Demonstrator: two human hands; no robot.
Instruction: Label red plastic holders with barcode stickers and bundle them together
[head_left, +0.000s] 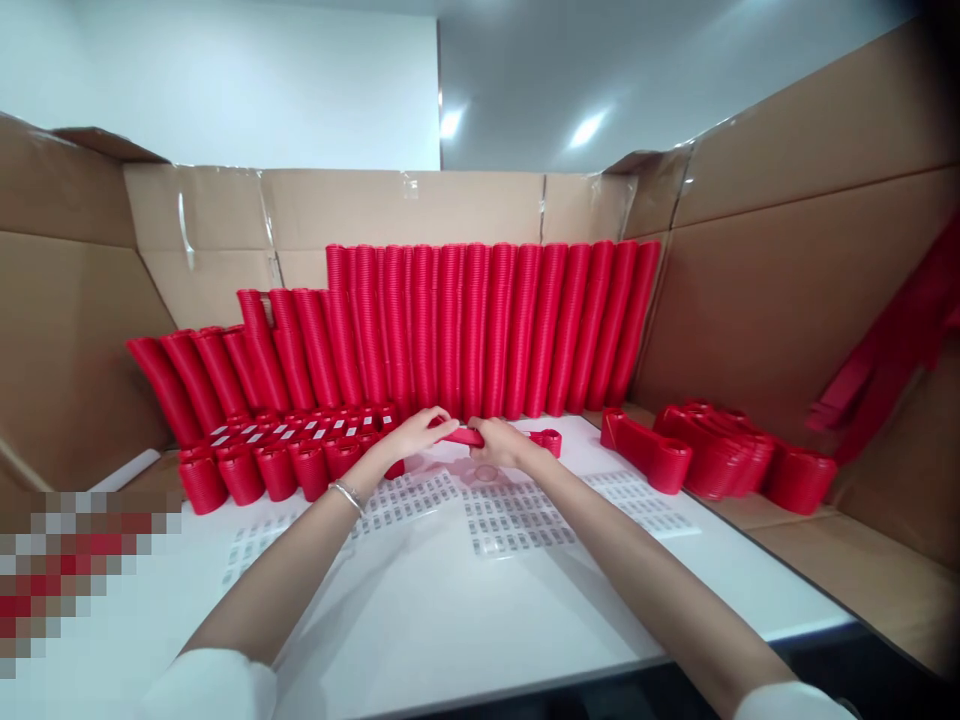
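A small flat red piece (pixel 463 436) is held between both hands above the white table (pixel 390 620). My left hand (pixel 417 434) grips its left end, with the fingers closed on it. On its right end my right hand (pixel 496 440) is closed, fingers curled round it. Beneath and around the hands lie sheets of small printed labels (pixel 517 518). Just behind my right hand sits another red piece (pixel 551 442) with a rounded end. Left of my left hand, short red stacks (pixel 277 470) stand in rows, several with white labels on top.
Tall red stacks (pixel 480 330) line the back, before a cardboard wall (pixel 405 215). More red pieces (pixel 712 450) lie in stacks at the right. Cardboard walls rise on both sides. Red strips (pixel 885 350) hang at the far right.
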